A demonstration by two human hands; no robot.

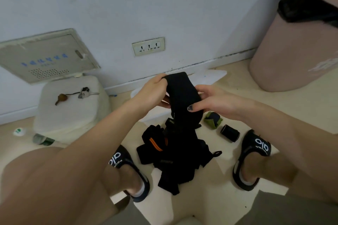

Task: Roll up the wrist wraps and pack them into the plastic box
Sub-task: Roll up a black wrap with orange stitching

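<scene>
Nearest on the floor (210, 184), between two feet in black slides, one at the left (128, 168) and one at the right (252, 159), lies a loose pile of black wrist wraps (175, 159), one of them with an orange stripe. Just beyond the right slide sit two wraps already rolled: a black roll (230, 133) and, next to it, a green-and-dark roll (213, 120). Above the pile, both hands hold one black wrist wrap (182, 95) in the air, its tail hanging down toward the pile. The left hand (155, 93) pinches the wrap's upper end, fingers curled over its edge; the right hand (212, 100) grips the wrap's side, thumb pressed across the front. Behind the hands a clear plastic sheet or lid (210, 76) lies by the wall; whether it is the plastic box cannot be told. To the left a white foam block (71, 111) carries a bunch of keys (83, 92). At far right stands a pink bin (292, 42) with a black liner.
</scene>
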